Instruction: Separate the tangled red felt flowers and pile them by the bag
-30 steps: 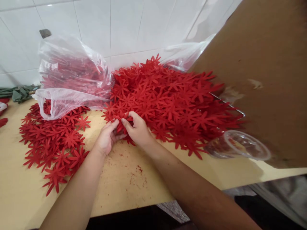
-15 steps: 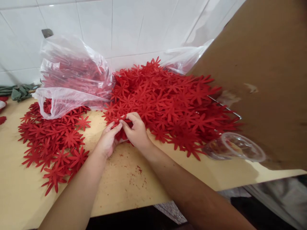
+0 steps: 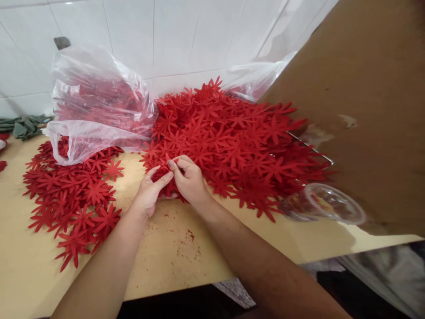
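Close together at the middle of the table are my two hands. My left hand (image 3: 150, 189) is closed around red fabric petal pieces (image 3: 164, 173), thumb on top and fingers beneath. My right hand (image 3: 191, 180) pinches a red petal at the top of the same pieces between thumb and forefinger. How many pieces they hold is hidden by the fingers. Right behind my hands rises a large heap of red star-shaped fabric petals (image 3: 226, 137). A smaller pile of the same petals (image 3: 75, 195) lies left of my left forearm.
A clear plastic bag (image 3: 99, 102) of red petals leans on the tiled wall. A clear plastic cup (image 3: 327, 204) lies tipped at the right, beside a big cardboard panel (image 3: 372, 115). Green fabric leaves (image 3: 26, 126) lie far left. Red scraps dot the table (image 3: 172, 261).
My right thumb and forefinger have shifted slightly up and away from my left thumb, with a petal in the pinch. The view has moved a little; the piles look the same.
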Available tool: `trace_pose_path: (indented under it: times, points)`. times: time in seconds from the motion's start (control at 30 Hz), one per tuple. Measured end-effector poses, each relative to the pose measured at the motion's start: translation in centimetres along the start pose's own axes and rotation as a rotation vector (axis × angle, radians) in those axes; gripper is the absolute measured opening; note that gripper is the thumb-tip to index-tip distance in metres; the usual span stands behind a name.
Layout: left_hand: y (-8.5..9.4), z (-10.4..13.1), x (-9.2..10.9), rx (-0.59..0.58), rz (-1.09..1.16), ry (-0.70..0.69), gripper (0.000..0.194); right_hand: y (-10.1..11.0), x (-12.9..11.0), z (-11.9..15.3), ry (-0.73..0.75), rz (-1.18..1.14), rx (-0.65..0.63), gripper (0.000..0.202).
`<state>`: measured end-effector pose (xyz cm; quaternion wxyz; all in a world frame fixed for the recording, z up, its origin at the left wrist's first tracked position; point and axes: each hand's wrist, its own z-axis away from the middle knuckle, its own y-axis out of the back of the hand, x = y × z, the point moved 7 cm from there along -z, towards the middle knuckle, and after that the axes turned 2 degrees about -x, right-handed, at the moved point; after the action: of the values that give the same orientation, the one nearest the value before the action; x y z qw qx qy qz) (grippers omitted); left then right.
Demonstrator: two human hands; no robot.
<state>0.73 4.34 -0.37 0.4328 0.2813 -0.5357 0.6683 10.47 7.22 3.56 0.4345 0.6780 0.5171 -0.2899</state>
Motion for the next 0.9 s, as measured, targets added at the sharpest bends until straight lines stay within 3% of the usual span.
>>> trace_pose_path:
  times: [0.13, 0.33, 0.57, 0.7, 0.8, 0.9]
  points:
    - [0.1, -0.3, 0.2, 0.017, -0.031, -0.041, 0.028, 0.5, -0.3, -0.1, -0.008, -0.09, 0.049, 0.028]
    - [0.8, -0.6, 0.0, 0.097, -0.024, -0.068, 0.02, 1.2, 0.1, -0.6, -0.118, -0.198, -0.012, 0.037]
    - [1.2, -0.3, 0.4, 0.136, 0.014, -0.077, 0.018, -0.4, 1.2, -0.7, -0.273, -0.394, -0.202, 0.03]
    - [1.0, -0.2, 0.4, 0.131, 0.017, -0.075, 0.019, 0.9, 0.8, -0.9, -0.235, -0.257, -0.112, 0.029]
    - [1.0, -0.3, 0.4, 0.128, 0.006, -0.081, 0.019, 2.0, 0.6, -0.9, -0.204, -0.108, -0.033, 0.04]
    - [1.3, -0.3, 0.4, 0.143, 0.001, -0.084, 0.02, 2.0, 1.0, -0.9, -0.2, -0.112, -0.012, 0.04]
